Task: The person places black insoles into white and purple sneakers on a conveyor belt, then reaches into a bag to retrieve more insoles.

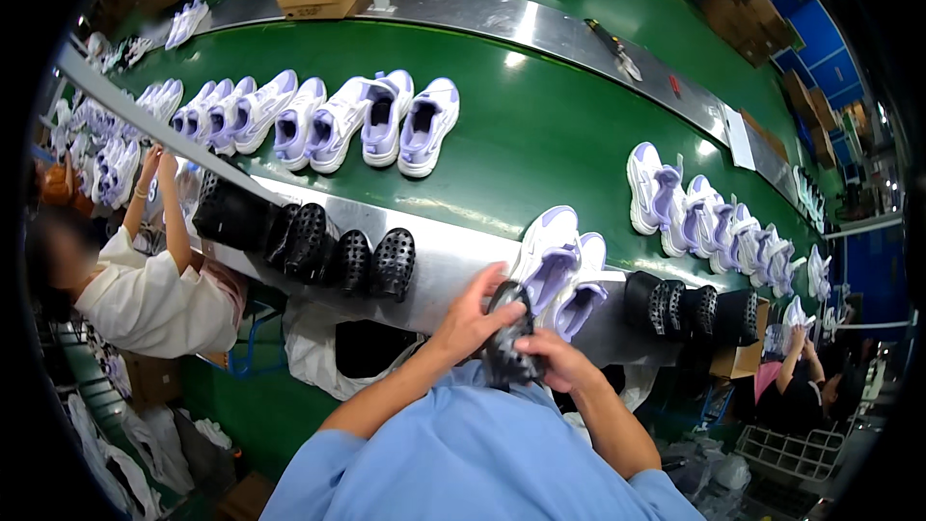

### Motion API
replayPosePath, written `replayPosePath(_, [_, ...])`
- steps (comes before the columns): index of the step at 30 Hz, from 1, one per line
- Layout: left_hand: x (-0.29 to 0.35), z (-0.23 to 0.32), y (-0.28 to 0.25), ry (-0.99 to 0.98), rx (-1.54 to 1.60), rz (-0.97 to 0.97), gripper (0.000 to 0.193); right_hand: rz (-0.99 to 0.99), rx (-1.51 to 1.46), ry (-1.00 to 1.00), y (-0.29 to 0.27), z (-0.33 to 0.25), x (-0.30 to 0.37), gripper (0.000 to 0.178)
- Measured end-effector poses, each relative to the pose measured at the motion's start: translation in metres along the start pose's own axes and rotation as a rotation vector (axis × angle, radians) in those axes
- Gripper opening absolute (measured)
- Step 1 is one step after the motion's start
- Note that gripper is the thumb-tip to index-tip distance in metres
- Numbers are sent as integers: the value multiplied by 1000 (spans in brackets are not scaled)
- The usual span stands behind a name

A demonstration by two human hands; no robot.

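Left hand (pixel 463 324) and right hand (pixel 561 359) pinch a black perforated form (pixel 506 352) between fingers (pixel 488 280); even, opposed pressure should prevent slipping.

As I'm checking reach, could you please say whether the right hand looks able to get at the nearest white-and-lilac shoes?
Probably yes: the shoes stand just beyond the right hand, nothing visible between, though it holds a black perforated piece.
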State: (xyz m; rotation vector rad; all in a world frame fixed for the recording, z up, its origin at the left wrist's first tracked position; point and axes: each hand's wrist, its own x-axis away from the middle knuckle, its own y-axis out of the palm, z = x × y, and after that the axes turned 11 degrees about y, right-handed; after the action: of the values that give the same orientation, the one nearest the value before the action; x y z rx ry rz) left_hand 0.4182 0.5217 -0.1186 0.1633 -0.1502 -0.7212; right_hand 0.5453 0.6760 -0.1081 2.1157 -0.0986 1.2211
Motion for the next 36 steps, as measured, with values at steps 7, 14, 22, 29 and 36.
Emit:
replayPosePath(7, [-38, -37, 45, 23, -159, 56, 32, 762, 911, -371, -4, 3, 68, 59])
replayPosePath(14, [-45, -58, 87, 31, -161, 139, 33, 841, 914, -469, -37, 8, 66, 48])
replayPosePath(22, [-131, -80, 62, 797, -923, -225, 32, 936, 1094, -325, -68, -26, 54, 52])
replayPosePath(29, [-113, -84, 71, 571, -765, -511, 12, 1372, 1486, -424, -82, -6, -45, 40])
replayPosePath(36, [-109, -73, 50, 384, -711, -507, 15, 1274, 1522, -691, -76, 14, -68, 19])
